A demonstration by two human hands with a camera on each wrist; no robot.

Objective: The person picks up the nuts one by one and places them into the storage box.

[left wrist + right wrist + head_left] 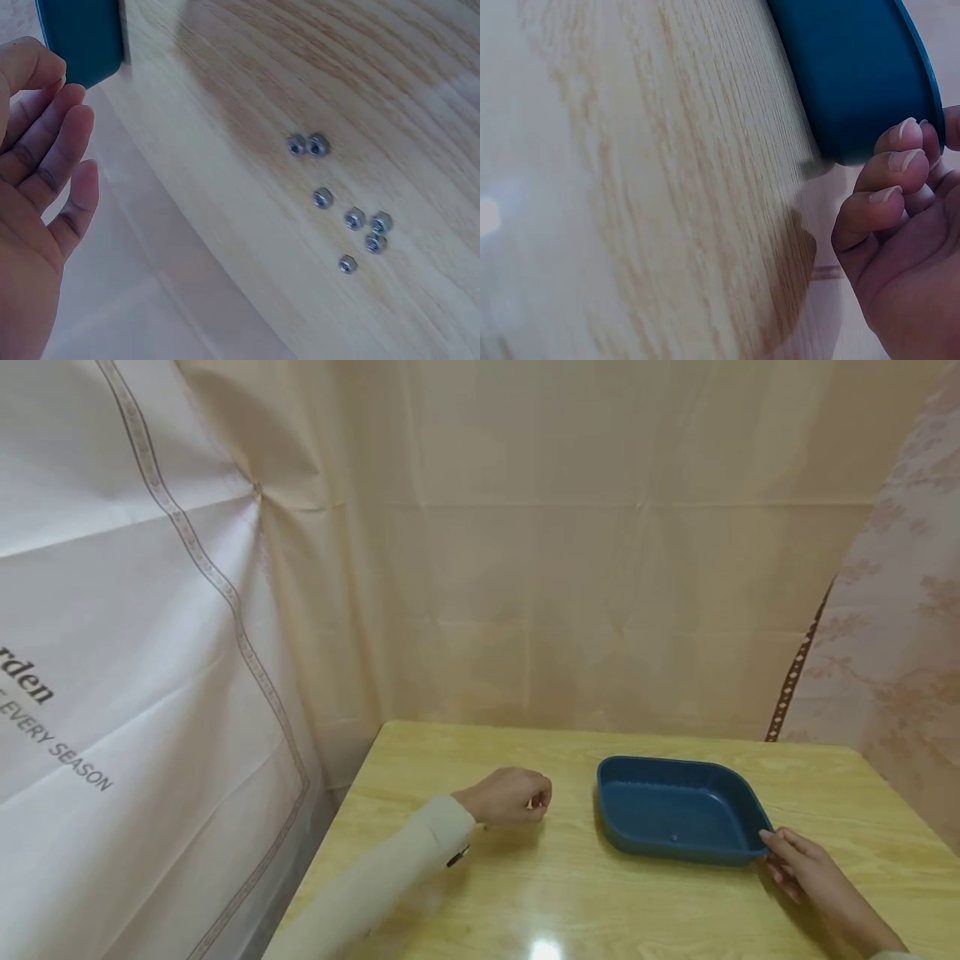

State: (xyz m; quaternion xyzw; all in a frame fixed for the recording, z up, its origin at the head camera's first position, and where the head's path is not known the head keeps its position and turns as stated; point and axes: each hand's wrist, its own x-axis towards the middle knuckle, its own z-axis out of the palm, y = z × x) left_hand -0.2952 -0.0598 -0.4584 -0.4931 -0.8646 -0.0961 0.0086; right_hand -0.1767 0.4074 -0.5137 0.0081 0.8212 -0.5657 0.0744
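Observation:
A dark blue rectangular tray point(667, 853) with rounded corners sits on the wooden table. At its near right corner my right hand point(806, 868) pinches the rim, thumb on top and fingers against the outer wall point(855, 90). My left hand point(506, 796) hovers over the table left of the tray, its fingers curled and thumb meeting index finger. I cannot tell whether something small is between those tips point(64, 79). Several small metal nuts point(322, 198) lie scattered on the wood beside the left hand. One small round spot point(673, 837) shows on the tray's floor.
The pale wooden table point(600, 910) ends at a back edge close to a beige cloth point(525, 568) hanging behind it. White printed cloth point(150, 652) hangs at the left, flowered cloth point(900, 635) at the right. A small black piece point(457, 857) shows beneath the left cuff.

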